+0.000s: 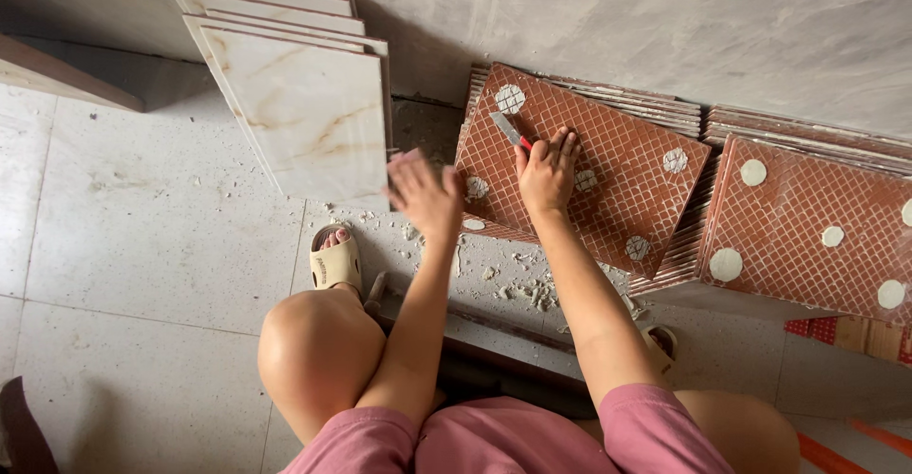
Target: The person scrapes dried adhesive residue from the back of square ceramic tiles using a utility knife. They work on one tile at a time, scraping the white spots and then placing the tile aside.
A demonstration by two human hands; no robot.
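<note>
Now: your right hand point(546, 172) grips scraper point(509, 129) on red tile back point(608, 165), frame centre. Keep blade flat, push away. Left hand point(423, 194) open, blurred, hovers at tile's left edge; steady tile.

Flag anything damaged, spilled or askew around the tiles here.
Pale chips and crumbs lie scattered on the floor below the red-backed tile, which sits skewed on its stack. The right hand holds a scraper on it; the left hand is blurred.

Pale speckled floor point(142, 246) – dusty (debris-strewn), grey plastered wall point(665, 18)
</note>
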